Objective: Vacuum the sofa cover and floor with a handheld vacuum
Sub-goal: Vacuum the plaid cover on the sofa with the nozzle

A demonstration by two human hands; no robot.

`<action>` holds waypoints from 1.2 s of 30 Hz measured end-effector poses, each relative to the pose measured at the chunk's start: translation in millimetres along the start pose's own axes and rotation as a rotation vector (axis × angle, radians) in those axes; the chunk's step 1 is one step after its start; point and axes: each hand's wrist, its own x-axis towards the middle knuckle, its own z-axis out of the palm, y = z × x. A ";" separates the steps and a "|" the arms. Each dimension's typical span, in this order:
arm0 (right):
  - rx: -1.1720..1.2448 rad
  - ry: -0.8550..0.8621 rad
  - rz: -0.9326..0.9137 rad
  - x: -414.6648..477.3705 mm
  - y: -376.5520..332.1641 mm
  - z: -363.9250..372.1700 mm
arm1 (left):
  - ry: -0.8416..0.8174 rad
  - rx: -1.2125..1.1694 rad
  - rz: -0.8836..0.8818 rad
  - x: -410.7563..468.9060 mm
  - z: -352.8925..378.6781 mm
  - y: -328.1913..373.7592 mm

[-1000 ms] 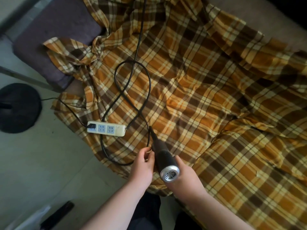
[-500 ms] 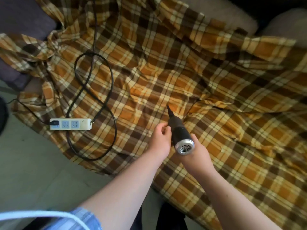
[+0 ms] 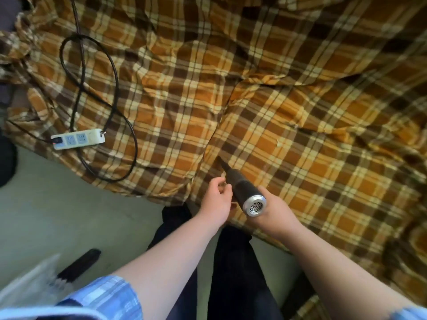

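Over plaid sofa cover (image 3: 300, 100), right hand (image 3: 275, 211) grips vacuum (image 3: 245, 192); left hand (image 3: 215, 202) curled, hold unclear.

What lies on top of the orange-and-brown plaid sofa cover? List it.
A white power strip and looped black cable lie on the sofa cover; the black handheld vacuum touches it with its nozzle. Beneath, everything is hidden.

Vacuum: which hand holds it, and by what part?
The right hand grips the vacuum by its black body, near the silver rear end. The left hand curls beside it; whether it holds anything is unclear.
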 end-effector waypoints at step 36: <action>0.411 0.382 0.182 -26.7 43.4 -21.7 | -0.233 0.210 0.222 -19.1 80.9 46.1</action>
